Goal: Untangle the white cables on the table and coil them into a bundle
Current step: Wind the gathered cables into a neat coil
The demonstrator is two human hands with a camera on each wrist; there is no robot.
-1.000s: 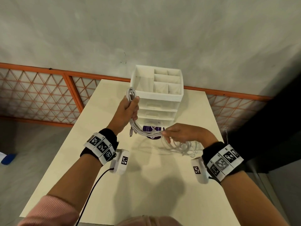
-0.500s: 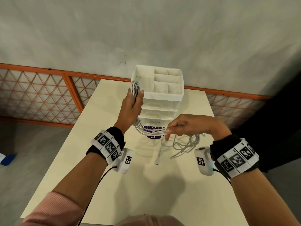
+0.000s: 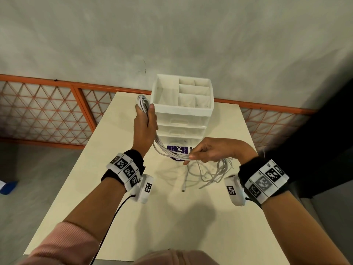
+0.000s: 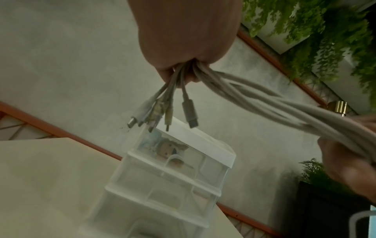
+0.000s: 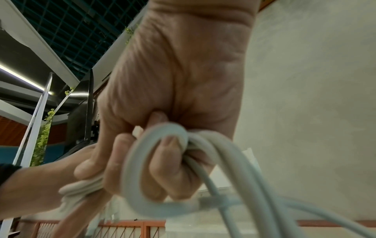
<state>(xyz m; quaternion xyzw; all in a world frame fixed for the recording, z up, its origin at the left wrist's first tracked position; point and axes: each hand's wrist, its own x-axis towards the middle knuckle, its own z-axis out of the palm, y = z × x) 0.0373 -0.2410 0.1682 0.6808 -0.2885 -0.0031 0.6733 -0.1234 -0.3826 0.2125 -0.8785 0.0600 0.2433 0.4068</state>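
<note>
Over our cream table (image 3: 114, 217), our left hand (image 3: 144, 124) grips the white cables (image 3: 166, 151) raised beside the drawer organizer (image 3: 182, 111); our right hand (image 3: 212, 152) pinches their loose strands.

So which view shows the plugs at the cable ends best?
The left wrist view: the plugs hang fanned out just below the left hand, close and separate. The head view shows only one plug dangling over the table, small. The right wrist view shows cable loops, no clear plug.
</note>
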